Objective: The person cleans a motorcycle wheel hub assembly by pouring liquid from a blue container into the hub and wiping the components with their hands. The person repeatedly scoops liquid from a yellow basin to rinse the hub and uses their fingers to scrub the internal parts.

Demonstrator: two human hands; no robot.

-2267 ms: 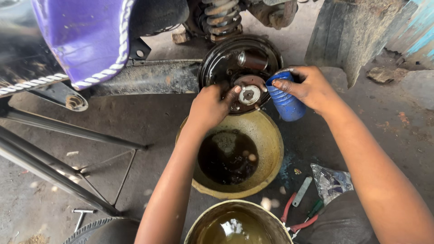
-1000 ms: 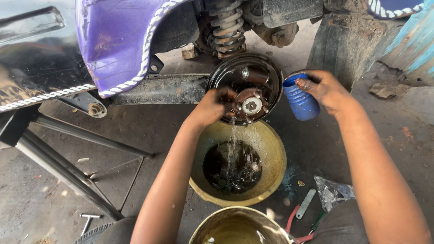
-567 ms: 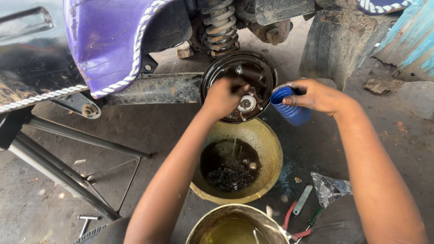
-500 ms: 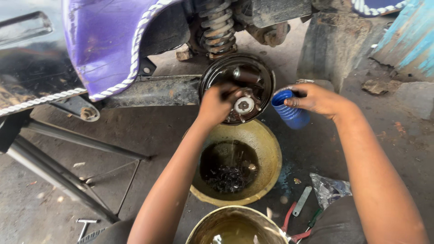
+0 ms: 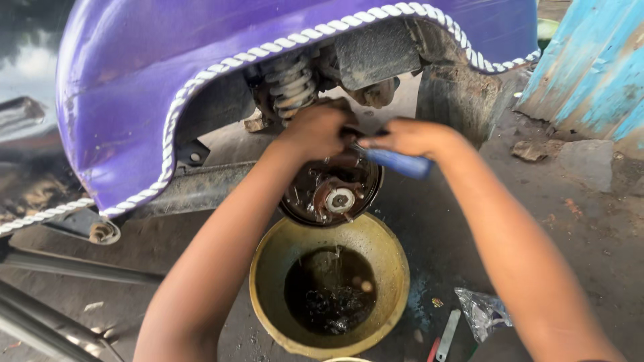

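Blue bottle (image 5: 401, 163) gripped in right hand (image 5: 410, 136) fingers, left hand (image 5: 315, 129) (curled) touching brake hub (image 5: 331, 191).

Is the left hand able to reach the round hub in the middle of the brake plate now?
Probably yes. The left hand rests at the brake plate's top edge, and the hub just below it lies uncovered.

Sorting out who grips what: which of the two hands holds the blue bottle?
The right hand grips the blue bottle; the left hand presses the brake drum instead.

Purple fender (image 5: 134, 80), white-roped edge; yellow basin (image 5: 268, 281).
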